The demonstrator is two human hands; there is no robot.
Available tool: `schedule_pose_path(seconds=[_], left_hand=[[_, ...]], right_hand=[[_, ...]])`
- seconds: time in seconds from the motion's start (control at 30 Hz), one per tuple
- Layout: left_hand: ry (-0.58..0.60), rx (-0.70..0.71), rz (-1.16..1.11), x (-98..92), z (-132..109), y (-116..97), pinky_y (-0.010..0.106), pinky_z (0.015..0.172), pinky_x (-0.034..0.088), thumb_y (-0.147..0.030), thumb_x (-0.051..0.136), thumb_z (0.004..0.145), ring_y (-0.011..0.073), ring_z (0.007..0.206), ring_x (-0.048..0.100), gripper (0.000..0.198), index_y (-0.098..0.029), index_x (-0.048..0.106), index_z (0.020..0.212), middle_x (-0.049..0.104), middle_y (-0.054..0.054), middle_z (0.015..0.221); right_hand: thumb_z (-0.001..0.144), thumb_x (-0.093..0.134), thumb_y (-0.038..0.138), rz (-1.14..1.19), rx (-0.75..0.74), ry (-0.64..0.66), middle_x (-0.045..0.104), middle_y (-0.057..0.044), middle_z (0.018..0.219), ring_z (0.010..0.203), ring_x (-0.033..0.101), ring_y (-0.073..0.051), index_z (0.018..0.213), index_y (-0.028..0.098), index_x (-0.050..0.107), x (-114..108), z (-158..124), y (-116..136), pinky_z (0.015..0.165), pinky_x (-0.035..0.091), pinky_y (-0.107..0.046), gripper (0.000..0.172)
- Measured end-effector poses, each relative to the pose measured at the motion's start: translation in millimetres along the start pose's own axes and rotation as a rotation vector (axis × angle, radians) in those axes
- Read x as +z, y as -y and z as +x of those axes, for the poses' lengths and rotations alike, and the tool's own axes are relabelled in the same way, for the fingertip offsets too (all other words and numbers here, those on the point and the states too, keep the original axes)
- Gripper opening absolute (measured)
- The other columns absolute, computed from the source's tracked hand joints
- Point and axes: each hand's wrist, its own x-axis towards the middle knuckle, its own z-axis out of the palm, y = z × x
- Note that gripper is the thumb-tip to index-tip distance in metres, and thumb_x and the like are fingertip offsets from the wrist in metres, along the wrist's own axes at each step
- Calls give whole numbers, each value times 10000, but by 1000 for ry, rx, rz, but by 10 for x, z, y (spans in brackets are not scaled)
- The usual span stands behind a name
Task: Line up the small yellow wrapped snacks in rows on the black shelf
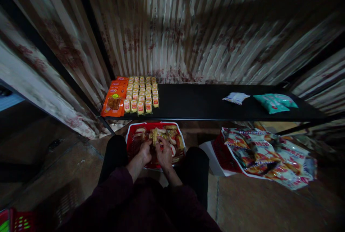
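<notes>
Between my knees stands a red basket [128, 139] with a white rim, holding several small wrapped snacks. Both hands are inside it. My left hand [145, 151] has its fingers closed at a yellowish wrapped snack [155, 136] near the basket's middle. My right hand [164, 153] is beside it, fingers bent around the same snack's right side. On the black shelf [188, 100] beyond, small yellow wrapped cakes [140, 107] stand in rows at the left, beside overlapping orange packets [114, 99].
A white-blue packet [236, 98] and teal packets [273, 103] lie at the shelf's right. Below, a second basket [225, 152] overflows with snack bags [265, 151]. A red perforated basket [23, 221] sits bottom left. Striped curtains [175, 37] hang behind.
</notes>
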Motion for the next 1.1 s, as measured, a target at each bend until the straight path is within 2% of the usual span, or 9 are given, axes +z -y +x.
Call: schedule_pose_path(seconds=[0.13, 0.3, 0.47, 0.57, 0.67, 0.83, 0.97, 1.1], left_hand=[[3, 25, -20, 11, -39, 1, 273, 669, 516, -113, 545, 759, 150, 598, 638, 83, -138, 618, 788, 645, 14, 614], [41, 215, 97, -25, -82, 22, 260, 728, 485, -129, 628, 661, 154, 712, 652, 133, -137, 641, 794, 689, 32, 738], [-86, 451, 359, -95, -36, 71, 289, 785, 466, -199, 655, 660, 154, 770, 636, 226, -172, 615, 881, 685, 23, 837], [-98, 641, 581, -113, 5, 91, 321, 856, 458, -260, 635, 704, 176, 867, 627, 213, -176, 597, 896, 675, 54, 928], [-94, 785, 757, -110, 11, 105, 340, 924, 440, -256, 576, 751, 183, 948, 611, 177, -180, 587, 911, 664, 65, 975], [-99, 850, 936, -67, -78, 142, 349, 992, 411, -179, 461, 804, 179, 1030, 588, 205, -202, 599, 954, 648, 67, 1054], [-58, 894, 987, -25, -163, 157, 362, 1024, 397, -116, 416, 800, 180, 1070, 573, 282, -201, 620, 975, 627, 81, 1093], [-43, 927, 1002, 0, -201, 157, 364, 1019, 411, -66, 392, 784, 176, 1067, 579, 331, -191, 628, 978, 613, 90, 1094]], right_hand=[[839, 470, 389, 0, 30, 6, 680, -125, 1053, 1015, 594, -254, 1040, 157, 652, 12, 8, -90, 927, 450, -431, 357], [823, 479, 361, -14, 47, -33, 678, -134, 1052, 964, 620, -252, 1026, 152, 647, 30, 13, -147, 899, 473, -431, 336], [788, 466, 270, -42, 2, -17, 686, -121, 1005, 953, 618, -253, 970, 163, 664, 39, 19, -131, 891, 478, -428, 290], [789, 456, 279, -8, 42, 20, 690, -128, 1018, 957, 625, -249, 970, 156, 670, 52, 29, -135, 895, 480, -420, 306], [810, 446, 351, 69, 125, 52, 685, -132, 1080, 1044, 612, -254, 1027, 152, 666, 66, 33, -159, 960, 448, -430, 367], [792, 490, 515, 186, 344, 81, 656, -142, 1173, 1115, 590, -274, 1111, 156, 641, 60, 44, -168, 1020, 404, -433, 503], [758, 559, 551, 269, 402, 86, 643, -113, 1209, 1157, 569, -266, 1139, 192, 627, 48, 74, -174, 1034, 392, -409, 528], [674, 617, 560, 311, 480, 35, 633, -153, 1216, 1166, 561, -288, 1143, 138, 621, 62, 97, -241, 1044, 380, -421, 630]])
